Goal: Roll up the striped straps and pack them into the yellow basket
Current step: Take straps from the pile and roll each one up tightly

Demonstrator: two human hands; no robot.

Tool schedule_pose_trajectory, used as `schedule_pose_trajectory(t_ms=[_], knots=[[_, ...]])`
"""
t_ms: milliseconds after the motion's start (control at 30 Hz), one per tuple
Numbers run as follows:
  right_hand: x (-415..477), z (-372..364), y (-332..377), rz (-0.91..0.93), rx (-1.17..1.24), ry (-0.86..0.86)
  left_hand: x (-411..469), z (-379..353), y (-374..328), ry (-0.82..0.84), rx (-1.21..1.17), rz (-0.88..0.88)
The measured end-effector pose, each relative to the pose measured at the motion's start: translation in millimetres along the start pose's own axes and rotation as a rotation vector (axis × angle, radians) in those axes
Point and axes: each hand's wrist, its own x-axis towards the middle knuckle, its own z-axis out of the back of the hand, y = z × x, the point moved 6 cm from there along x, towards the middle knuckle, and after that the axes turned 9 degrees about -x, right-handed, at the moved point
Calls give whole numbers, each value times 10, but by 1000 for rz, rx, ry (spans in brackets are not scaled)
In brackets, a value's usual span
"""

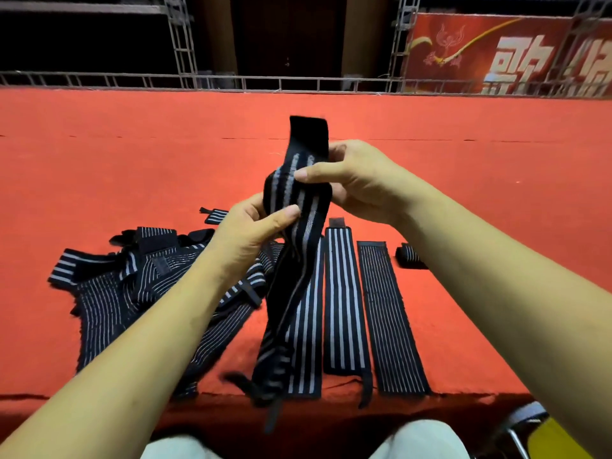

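I hold one black strap with grey stripes (298,207) upright above the red stage. My left hand (255,226) pinches its lower part between thumb and fingers, and my right hand (351,180) pinches it higher up, just below its plain black top end. Its long tail hangs down past the stage edge. Three straps (344,299) lie flat side by side beneath it. A tangled heap of straps (139,279) lies to the left. A rolled strap (409,256) sits to the right, partly behind my right forearm. The yellow basket (559,442) shows at the bottom right corner.
The red carpeted stage (132,144) stretches far ahead to a metal truss rail (298,82). A small strap piece (215,216) lies behind the heap. A red banner (496,54) hangs at the back right. My knees are below the stage edge.
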Motion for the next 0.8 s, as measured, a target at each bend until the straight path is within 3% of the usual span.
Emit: schedule_pose_trajectory(t_ms=[133,300,433,600,800], knots=[[-50,161,-315,-193,-149,-72,-28,-14,-48,-54,124,31],[-125,647,-479,-336,-226,-414,-253,-6,268,138,162,421],[-250,970,-718,-430,-97,-581,-471,-15,508,223,50,587],[-272,1205,-896,-284,-33,-766,-692,-82,669,312,-45,699],[-227,1193,-912,-98,-75,-807,-812,26,963,102,-46,767]])
